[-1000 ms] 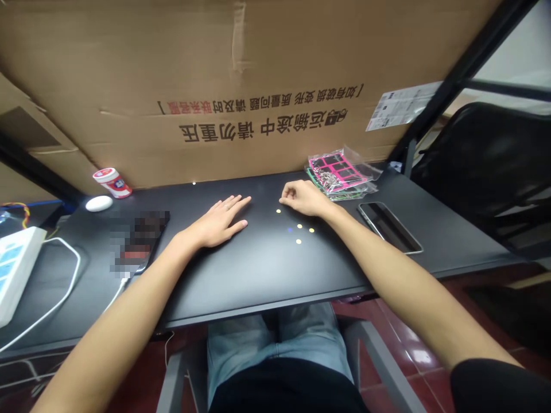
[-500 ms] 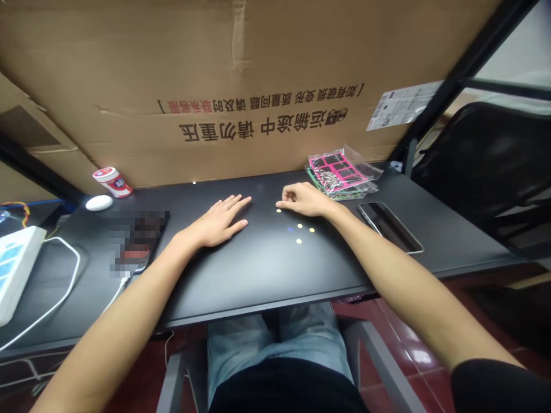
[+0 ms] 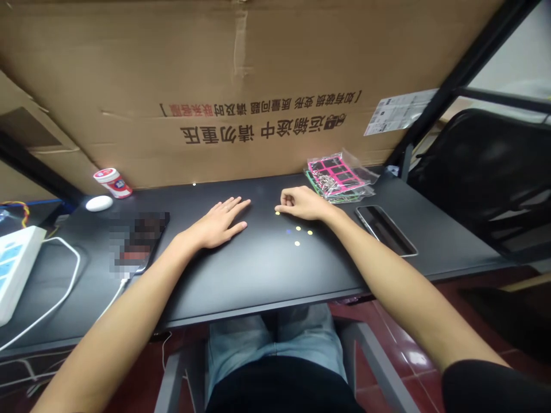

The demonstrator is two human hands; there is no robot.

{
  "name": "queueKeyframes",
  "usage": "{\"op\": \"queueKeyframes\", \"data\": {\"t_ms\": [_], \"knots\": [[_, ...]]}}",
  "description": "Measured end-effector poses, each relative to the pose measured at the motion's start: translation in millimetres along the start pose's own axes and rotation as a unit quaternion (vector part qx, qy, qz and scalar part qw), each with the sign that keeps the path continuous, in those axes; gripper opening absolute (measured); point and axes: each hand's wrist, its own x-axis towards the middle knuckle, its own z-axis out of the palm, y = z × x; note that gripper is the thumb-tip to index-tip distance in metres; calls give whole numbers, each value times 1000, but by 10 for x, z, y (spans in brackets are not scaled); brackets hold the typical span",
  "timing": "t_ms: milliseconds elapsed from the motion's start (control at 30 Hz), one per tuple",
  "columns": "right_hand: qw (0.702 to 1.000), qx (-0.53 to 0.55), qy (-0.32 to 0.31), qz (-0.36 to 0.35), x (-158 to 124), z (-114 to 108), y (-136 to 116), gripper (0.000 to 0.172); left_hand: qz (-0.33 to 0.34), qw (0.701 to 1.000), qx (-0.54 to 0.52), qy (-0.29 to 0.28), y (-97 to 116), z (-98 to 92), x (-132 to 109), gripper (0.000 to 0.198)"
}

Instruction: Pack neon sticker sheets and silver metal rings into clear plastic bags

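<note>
My left hand (image 3: 219,222) rests palm down on the dark desk (image 3: 241,275), with its fingers stretched and spread. To its right, my right hand (image 3: 301,202) is closed, the fingers curled in and the thumb pointing left. A small yellow disc (image 3: 277,213) shows right at the thumb tip; whether it is pinched or lies on the desk I cannot tell. Below that hand lie a few more pale yellow discs, among them an upper one (image 3: 298,228), a right one (image 3: 310,233) and a lower one (image 3: 297,244). Beside them is a small blue disc (image 3: 288,232).
Clear bags with pink and green-framed sheets (image 3: 340,175) lie behind my right hand, a phone (image 3: 385,230) nearer me. On the left are a red-and-white tub (image 3: 113,183), a white oval case (image 3: 99,203), a blurred-out phone (image 3: 142,241) and a power strip (image 3: 19,269). Cardboard (image 3: 258,57) stands behind.
The view has shifted slightly. Both hands keep nearly the same pose and place, and the discs lie in the same arrangement.
</note>
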Motion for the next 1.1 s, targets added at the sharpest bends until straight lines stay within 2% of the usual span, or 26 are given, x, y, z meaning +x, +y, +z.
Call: {"op": "queueKeyframes", "data": {"t_ms": [233,467,833,1000,1100], "knots": [[1000,-18,-6,-3,-7,-6,-19,38,4,1000,2,4,-29,24,-7,81],[1000,12,-9,0,-13,-14,-24,27,3,1000,-1,7,-25,11,-6,82],[1000,-11,-9,-5,-15,-29,-59,24,0,1000,10,7,-36,27,-5,80],[1000,-10,-17,-7,-26,-39,-75,32,-7,1000,15,9,31,23,-10,79],[1000,-21,-20,-6,-27,-44,-81,29,6,1000,14,12,133,25,-13,77]]}}
